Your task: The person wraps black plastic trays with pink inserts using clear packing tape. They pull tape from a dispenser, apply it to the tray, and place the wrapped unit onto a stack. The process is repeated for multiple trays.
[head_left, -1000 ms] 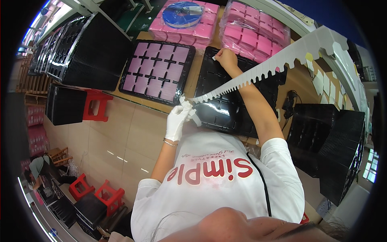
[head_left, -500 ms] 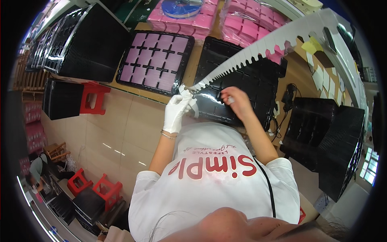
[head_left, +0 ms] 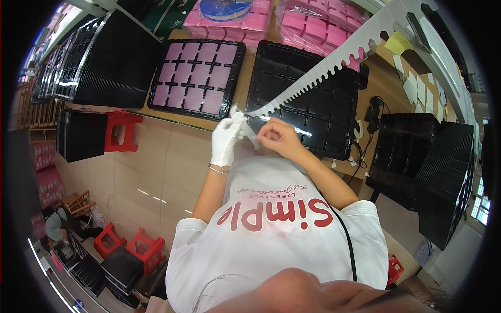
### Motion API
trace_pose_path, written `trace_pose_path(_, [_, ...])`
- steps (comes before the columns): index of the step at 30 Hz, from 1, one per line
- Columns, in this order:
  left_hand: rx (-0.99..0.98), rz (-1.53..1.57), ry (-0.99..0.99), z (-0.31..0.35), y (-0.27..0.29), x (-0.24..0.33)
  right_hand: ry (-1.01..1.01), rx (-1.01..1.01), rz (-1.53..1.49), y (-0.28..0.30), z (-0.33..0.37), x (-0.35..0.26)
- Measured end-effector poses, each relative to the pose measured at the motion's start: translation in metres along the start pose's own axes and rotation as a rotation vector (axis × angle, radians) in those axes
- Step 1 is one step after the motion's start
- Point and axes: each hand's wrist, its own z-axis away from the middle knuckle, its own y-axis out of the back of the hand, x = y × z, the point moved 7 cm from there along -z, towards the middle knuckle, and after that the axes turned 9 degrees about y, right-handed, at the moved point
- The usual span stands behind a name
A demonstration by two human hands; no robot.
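My left hand (head_left: 224, 142), in a white glove, is closed on the near end of a long white notched strip (head_left: 313, 78). The strip slants up to the far right, its teeth along the lower edge. From the gloved fingers hangs a loose pale band (head_left: 250, 134). Beside that band my bare right hand (head_left: 281, 137) is closed with its fingertips together; what it pinches, if anything, is too small to make out. Behind the hands, a black compartment tray (head_left: 329, 117) lies partly under the strip. To its left sits a black tray with pinkish-purple pads (head_left: 195, 78).
Pink pads in clear wrap (head_left: 323, 26) lie at the back, and a blue reel (head_left: 224, 9) rests on another pink stack. Tall black tray stacks (head_left: 120, 62) stand left. Cables (head_left: 373, 117) and more black trays (head_left: 402, 151) are at right. A red stool (head_left: 122, 130) stands left.
My right hand has moved left and slightly down, from above the black tray to beside the gloved left hand. The left hand stays on the strip's end.
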Motion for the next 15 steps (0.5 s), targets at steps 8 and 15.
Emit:
trace_pose_path(8, [0.013, -0.103, -0.03, -0.006, 0.019, -0.01, -0.158, -0.007, 0.516, -0.002, -0.012, 0.043])
trace_pose_path(15, [-0.015, -0.051, -0.052, -0.004, 0.019, -0.016, -0.153, 0.095, 0.537, -0.004, -0.008, 0.049])
